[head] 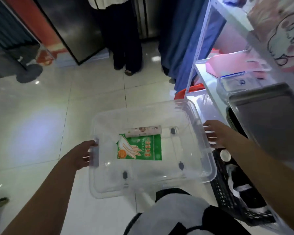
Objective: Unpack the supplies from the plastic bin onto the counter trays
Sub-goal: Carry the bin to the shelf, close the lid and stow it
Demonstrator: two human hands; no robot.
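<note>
Both grips are closed on the clear plastic bin: my left hand clasps the handle on its left end and my right hand wraps the rim on its right end, so the bin hangs between them above the tiled floor, not yet resting on anything. Inside, a green glove packet lies flat on the bottom, and a pale roll lies just beyond it, touching the packet's far edge. As I judge it, the roll is the first worry: it sits loose on a slick bottom, and any tilt would send it rolling to one end and shift the weight. My right fingers look only hooked over the rim, so a jerk could slip that side free and dump everything on the floor. To my right, a grey tray sits on the white shelf, with a black crate below; swinging the bin that way could knock its corner against the shelf edge or the tray. A standing person is ahead, well apart from the bin.
</note>
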